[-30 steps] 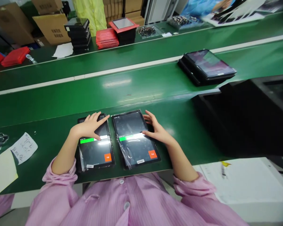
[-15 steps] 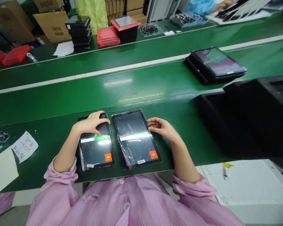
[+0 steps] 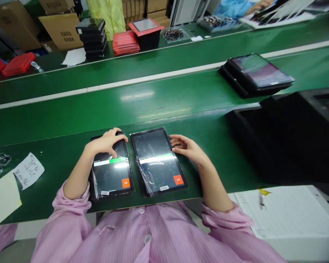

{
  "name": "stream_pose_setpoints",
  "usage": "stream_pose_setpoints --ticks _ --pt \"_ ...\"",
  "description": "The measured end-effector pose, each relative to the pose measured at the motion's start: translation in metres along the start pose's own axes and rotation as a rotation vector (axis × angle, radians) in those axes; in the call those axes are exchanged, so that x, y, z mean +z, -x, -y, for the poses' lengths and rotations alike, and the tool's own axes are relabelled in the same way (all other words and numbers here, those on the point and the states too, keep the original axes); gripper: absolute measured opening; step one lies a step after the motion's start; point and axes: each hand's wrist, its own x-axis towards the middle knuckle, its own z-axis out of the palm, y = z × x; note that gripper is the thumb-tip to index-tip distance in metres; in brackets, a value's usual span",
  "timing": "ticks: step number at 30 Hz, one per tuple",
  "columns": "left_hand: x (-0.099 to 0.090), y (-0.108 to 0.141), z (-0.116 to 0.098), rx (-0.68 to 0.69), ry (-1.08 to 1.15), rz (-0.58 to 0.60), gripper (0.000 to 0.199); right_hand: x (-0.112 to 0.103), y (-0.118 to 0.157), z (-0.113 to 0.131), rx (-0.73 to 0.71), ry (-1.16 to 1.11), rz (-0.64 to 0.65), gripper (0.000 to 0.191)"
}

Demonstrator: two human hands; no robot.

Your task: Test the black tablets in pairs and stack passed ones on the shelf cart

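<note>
Two black tablets in clear film lie side by side on the green bench, each lit with a white-and-green bar and an orange "Fail" box. My left hand [image 3: 109, 143] rests over the upper part of the left tablet [image 3: 112, 177], fingers spread, covering some of its screen. At the right edge of the right tablet [image 3: 153, 171] is my right hand [image 3: 185, 147], its fingers apart and the tips touching or very near that edge. Neither hand grips a tablet. The film has come loose along each tablet's lower left side.
Beyond the bench runs a green conveyor [image 3: 98, 106] carrying stacked tablets [image 3: 257, 75]. Black foam trays [image 3: 287, 135] stand at the right. A handwritten note [image 3: 29, 171] lies left. Red pouches [image 3: 126, 43] and a black stack [image 3: 91, 38] stand across. A co-worker's hand [image 3: 259, 6] shows top right.
The stacked tablets on the conveyor have shifted slightly to the right. My hands have moved only a little, and both tablets in front of me lie where they were.
</note>
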Motion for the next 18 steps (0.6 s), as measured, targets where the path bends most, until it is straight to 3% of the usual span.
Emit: stream_pose_setpoints --ticks 18 --pt "-0.0002 0.0009 0.0029 0.026 -0.004 -0.029 0.072 0.0013 0.0017 0.0016 0.032 0.006 -0.005 0.058"
